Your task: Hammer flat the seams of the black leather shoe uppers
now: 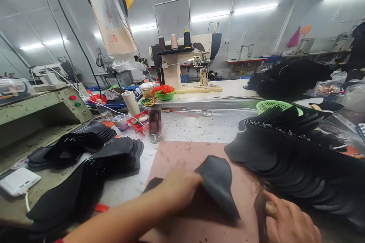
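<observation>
My left hand [178, 190] presses on a black leather piece [219, 186] that lies on a brown-pink work mat [176, 159], its pointed flap lifted toward the right. My right hand [288, 222] grips a dark-handled tool [261, 209], held upright at the mat's right edge just beside the leather piece. The tool's tip is hidden below the frame edge.
Stacks of black leather pieces lie left [94, 152] and right [288, 148]. A green basket [269, 105], a small glass jar [154, 125], a paper tube [131, 102], a white power bank [18, 180] and a sewing machine [185, 60] stand farther back. A green machine housing [42, 110] sits left.
</observation>
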`<state>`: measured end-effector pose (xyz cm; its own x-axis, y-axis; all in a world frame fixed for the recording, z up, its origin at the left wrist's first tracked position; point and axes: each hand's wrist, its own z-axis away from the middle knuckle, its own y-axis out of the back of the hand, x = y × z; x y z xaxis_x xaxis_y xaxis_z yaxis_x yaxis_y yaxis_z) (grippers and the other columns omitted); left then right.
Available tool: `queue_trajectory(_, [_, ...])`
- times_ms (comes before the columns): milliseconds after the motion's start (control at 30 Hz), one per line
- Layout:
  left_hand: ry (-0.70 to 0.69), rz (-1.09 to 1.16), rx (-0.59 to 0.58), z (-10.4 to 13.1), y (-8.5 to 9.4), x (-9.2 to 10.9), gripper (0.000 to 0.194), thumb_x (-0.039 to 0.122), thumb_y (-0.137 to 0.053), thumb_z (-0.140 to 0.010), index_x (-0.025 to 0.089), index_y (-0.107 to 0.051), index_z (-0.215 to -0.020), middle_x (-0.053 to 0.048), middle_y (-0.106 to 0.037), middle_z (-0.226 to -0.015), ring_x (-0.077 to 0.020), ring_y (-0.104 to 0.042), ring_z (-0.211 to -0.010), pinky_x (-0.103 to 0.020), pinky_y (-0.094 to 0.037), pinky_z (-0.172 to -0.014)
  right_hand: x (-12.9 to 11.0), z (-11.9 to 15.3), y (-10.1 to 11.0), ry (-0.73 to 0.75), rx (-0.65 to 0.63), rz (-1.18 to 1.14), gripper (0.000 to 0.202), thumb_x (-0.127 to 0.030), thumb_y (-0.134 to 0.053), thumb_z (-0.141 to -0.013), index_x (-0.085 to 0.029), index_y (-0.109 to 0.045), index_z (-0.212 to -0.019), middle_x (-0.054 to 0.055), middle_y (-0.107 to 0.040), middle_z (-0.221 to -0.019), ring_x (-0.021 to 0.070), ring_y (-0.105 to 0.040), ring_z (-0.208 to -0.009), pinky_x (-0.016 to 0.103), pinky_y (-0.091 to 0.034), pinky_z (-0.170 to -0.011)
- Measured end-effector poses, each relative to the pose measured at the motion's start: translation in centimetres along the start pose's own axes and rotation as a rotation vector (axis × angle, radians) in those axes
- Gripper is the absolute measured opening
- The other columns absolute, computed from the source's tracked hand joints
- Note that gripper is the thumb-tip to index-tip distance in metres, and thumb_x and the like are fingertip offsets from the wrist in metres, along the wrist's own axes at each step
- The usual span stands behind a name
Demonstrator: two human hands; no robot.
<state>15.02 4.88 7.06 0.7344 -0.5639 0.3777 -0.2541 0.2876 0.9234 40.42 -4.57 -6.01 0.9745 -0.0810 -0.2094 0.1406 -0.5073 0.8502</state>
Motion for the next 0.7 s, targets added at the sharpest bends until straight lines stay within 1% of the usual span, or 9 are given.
queue_trajectory(67, [0.054, 0.053, -0.027, 2.1, -2.7, -1.0, 0.029, 0.009, -0.045, -0.073, 0.022, -0.063, -0.091, -0.003, -0.069, -0.090, -0.0196, -0.064, -0.084, -0.030, -0.048, -0.075, -2.1, -0.8, 1.0, 0.079, 0.044, -0.074, 0.037, -0.023, -0.038, -0.078, -0.022, -0.052, -0.112, 0.012, -0.060, -0.103, 0.0288, -0.057, -0.093, 0.044, -0.042, -0.080])
queue_trajectory(133, [0.139, 0.204, 0.044, 3.3, -4.5, -1.7, 0.035, 0.006, -0.046, -0.070, 0.022, -0.058, -0.099, -0.001, -0.068, -0.093, -0.0163, -0.063, -0.086, -0.027, -0.047, -0.077, -5.3, -1.8, 1.8, 0.247, 0.035, -0.226, 0.036, -0.026, -0.041, -0.080, -0.023, -0.051, -0.114, 0.010, -0.059, -0.109, 0.0273, -0.054, -0.102, 0.043, -0.040, -0.087])
queue_trajectory(167, [0.169, 0.278, 0.084, 3.6, -5.0, -1.9, 0.040, 0.004, -0.046, -0.067, 0.023, -0.055, -0.102, 0.000, -0.068, -0.093, -0.0149, -0.063, -0.085, -0.025, -0.047, -0.077, -7.0, -2.3, 2.0, 0.326, -0.002, -0.302, 0.036, -0.029, -0.044, -0.080, -0.024, -0.051, -0.115, 0.009, -0.060, -0.109, 0.0258, -0.055, -0.102, 0.041, -0.042, -0.086])
queue_trajectory(233, [0.205, 0.405, 0.141, 4.0, -5.7, -2.2, 0.045, 0.002, -0.045, -0.064, 0.023, -0.049, -0.104, 0.002, -0.068, -0.089, -0.0139, -0.063, -0.083, -0.024, -0.047, -0.075, -10.4, -3.3, 2.0, 0.399, -0.101, -0.433, 0.034, -0.027, -0.047, -0.080, -0.024, -0.053, -0.114, 0.007, -0.062, -0.106, 0.0225, -0.057, -0.098, 0.036, -0.045, -0.083])
queue_trajectory(333, [0.225, 0.564, 0.200, 4.1, -6.3, -2.6, 0.042, 0.004, -0.045, -0.066, 0.023, -0.045, -0.104, 0.002, -0.070, -0.083, -0.0146, -0.064, -0.081, -0.025, -0.047, -0.074, -13.8, -4.1, 1.2, 0.402, -0.306, -0.559, 0.027, -0.015, -0.045, -0.080, -0.022, -0.059, -0.103, 0.004, -0.065, -0.093, 0.0180, -0.059, -0.084, 0.032, -0.048, -0.074])
queue_trajectory(400, [0.242, 0.635, 0.238, 4.1, -6.6, -2.9, 0.039, 0.007, -0.046, -0.067, 0.023, -0.044, -0.103, 0.003, -0.070, -0.079, -0.0148, -0.064, -0.078, -0.025, -0.046, -0.073, -14.7, -4.3, 0.8, 0.363, -0.390, -0.600, 0.022, -0.010, -0.044, -0.080, -0.020, -0.062, -0.089, 0.003, -0.064, -0.082, 0.0168, -0.058, -0.077, 0.031, -0.047, -0.070])
queue_trajectory(467, [0.249, 0.670, 0.265, 4.2, -6.9, -3.1, 0.039, 0.009, -0.047, -0.068, 0.022, -0.043, -0.105, 0.002, -0.070, -0.077, -0.0149, -0.064, -0.075, -0.025, -0.046, -0.071, -15.0, -4.3, 0.8, 0.318, -0.440, -0.628, 0.020, -0.009, -0.044, -0.080, -0.019, -0.062, -0.082, 0.002, -0.063, -0.079, 0.0168, -0.057, -0.076, 0.030, -0.046, -0.070])
queue_trajectory(600, [0.240, 0.683, 0.268, 4.3, -7.2, -3.3, 0.042, 0.010, -0.047, -0.068, 0.021, -0.043, -0.108, 0.003, -0.069, -0.073, -0.0147, -0.063, -0.069, -0.024, -0.045, -0.066, -15.4, -4.5, 1.3, 0.252, -0.517, -0.696, 0.021, -0.010, -0.045, -0.081, -0.020, -0.063, -0.083, 0.002, -0.060, -0.081, 0.0159, -0.056, -0.079, 0.028, -0.045, -0.071])
queue_trajectory(700, [0.242, 0.687, 0.272, 4.3, -7.3, -3.3, 0.044, 0.009, -0.047, -0.068, 0.021, -0.043, -0.110, 0.004, -0.067, -0.069, -0.0144, -0.062, -0.067, -0.024, -0.044, -0.066, -15.7, -4.6, 1.6, 0.218, -0.539, -0.741, 0.019, -0.011, -0.045, -0.080, -0.020, -0.062, -0.077, 0.002, -0.059, -0.078, 0.0156, -0.056, -0.078, 0.028, -0.044, -0.070])
